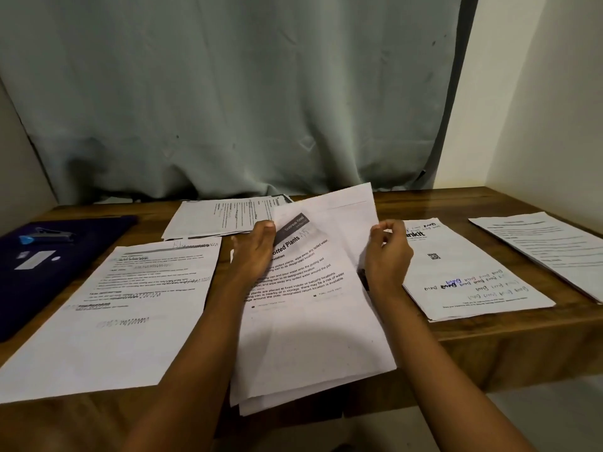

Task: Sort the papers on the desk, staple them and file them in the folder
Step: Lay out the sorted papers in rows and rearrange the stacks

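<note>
one stapler [45, 238] lies on folder [83, 252]; right hand [388, 259] pinches sheet [341, 216]

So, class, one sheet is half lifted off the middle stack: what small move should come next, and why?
Probably lift that sheet clear and lay it on a matching pile. The right hand pinches the sheet's edge, the left hand is at the stack beneath, other piles lie around, and the stapler sits on the folder, so sorting seems unfinished.

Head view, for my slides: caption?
Right hand lifts a sheet off the stack under the left hand; stapler lies on the folder.
</note>
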The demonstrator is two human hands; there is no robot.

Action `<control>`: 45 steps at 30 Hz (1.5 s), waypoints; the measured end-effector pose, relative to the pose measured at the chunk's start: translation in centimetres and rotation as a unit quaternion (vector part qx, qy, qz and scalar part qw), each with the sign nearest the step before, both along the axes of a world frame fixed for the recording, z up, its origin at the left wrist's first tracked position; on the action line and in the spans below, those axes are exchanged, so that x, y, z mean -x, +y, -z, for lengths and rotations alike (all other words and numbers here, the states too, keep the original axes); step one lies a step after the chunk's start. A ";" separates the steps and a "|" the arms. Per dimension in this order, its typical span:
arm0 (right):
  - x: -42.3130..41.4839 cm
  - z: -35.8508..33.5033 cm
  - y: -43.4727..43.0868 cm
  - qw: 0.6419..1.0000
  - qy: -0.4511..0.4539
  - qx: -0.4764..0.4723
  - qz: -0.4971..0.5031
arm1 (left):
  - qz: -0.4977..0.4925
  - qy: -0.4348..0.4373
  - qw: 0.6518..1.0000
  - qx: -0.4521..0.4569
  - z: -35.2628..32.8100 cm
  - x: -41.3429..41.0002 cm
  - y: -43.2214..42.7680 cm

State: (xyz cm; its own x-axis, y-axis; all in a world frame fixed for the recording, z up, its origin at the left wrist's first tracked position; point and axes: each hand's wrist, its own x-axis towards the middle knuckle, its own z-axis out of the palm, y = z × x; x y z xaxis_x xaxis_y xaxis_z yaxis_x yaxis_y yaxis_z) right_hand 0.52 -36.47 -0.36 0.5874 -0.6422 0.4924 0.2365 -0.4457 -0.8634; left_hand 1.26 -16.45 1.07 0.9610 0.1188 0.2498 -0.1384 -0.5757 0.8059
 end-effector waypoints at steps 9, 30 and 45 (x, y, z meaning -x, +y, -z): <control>-0.7 -10.5 -6.0 0.977 -0.193 0.039 0.078 | 0.029 0.060 0.997 -0.029 0.3 -0.2 -0.4; -3.1 -3.4 -1.9 0.964 0.212 0.104 -0.124 | -0.100 -0.023 0.954 0.281 -1.1 -1.3 1.4; -0.5 0.7 -0.7 0.919 0.268 0.144 -0.249 | 0.088 -0.042 0.963 -0.252 3.6 -5.0 1.4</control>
